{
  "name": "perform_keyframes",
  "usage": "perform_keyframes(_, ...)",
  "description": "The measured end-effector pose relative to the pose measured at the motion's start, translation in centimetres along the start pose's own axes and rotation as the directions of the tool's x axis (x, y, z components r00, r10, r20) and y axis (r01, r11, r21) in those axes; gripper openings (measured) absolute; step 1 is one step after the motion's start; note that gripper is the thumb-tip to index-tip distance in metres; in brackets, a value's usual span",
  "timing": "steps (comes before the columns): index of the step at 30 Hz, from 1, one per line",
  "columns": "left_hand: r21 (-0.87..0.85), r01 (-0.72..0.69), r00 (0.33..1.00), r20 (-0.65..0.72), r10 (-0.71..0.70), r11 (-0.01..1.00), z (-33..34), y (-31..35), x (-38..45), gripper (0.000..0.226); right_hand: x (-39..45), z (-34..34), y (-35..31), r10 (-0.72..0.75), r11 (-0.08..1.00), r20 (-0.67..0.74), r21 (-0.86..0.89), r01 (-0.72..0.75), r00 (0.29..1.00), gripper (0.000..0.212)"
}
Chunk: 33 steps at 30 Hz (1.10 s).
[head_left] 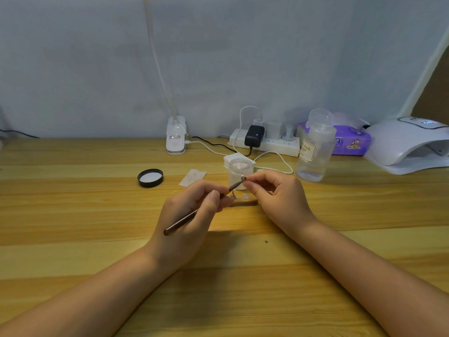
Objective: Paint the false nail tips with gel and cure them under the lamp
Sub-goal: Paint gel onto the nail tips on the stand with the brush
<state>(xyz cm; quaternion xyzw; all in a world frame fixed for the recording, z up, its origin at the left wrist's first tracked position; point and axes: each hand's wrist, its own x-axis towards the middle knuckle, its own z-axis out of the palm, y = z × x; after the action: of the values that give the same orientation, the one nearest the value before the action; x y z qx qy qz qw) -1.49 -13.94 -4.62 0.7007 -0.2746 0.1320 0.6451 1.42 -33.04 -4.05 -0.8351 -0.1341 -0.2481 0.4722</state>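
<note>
My left hand grips a dark gel brush like a pen, its tip raised to the right. My right hand pinches a small false nail tip right at the brush tip, above the table. Below them lies a wooden nail stand with a small white pad on top and another tip at its left end. An open clear jar stands just behind. The white curing lamp sits at the far right, apart from both hands.
A black jar lid lies to the left. Behind are a white paper scrap, a stack of cotton pads, a clear pump bottle, a purple tissue pack, a power strip with cables, and a desk-lamp clamp base.
</note>
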Motion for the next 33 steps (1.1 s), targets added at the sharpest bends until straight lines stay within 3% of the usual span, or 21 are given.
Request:
perform_keyframes(8, 0.004, -0.026, 0.998, -0.065, 0.026, 1.000, 0.01, 0.26, -0.07, 0.023, -0.01, 0.00, 0.19, 0.004, 1.000, -0.019, 0.014, -0.004, 1.000, 0.012)
perform_keyframes(25, -0.029, -0.004, 0.999, -0.051, 0.003, 1.000, 0.07, 0.56, -0.01, 0.018, -0.09, -0.04, 0.00, -0.014, 1.000, 0.008, -0.003, 0.014, 1.000, 0.012)
perform_keyframes(33, -0.054, 0.000, 0.999, -0.039, -0.002, 0.999, -0.31, 0.45, -0.12, 0.028, -0.07, -0.07, 0.12, 0.028, 1.000, 0.002, -0.009, -0.028, 1.000, 0.011)
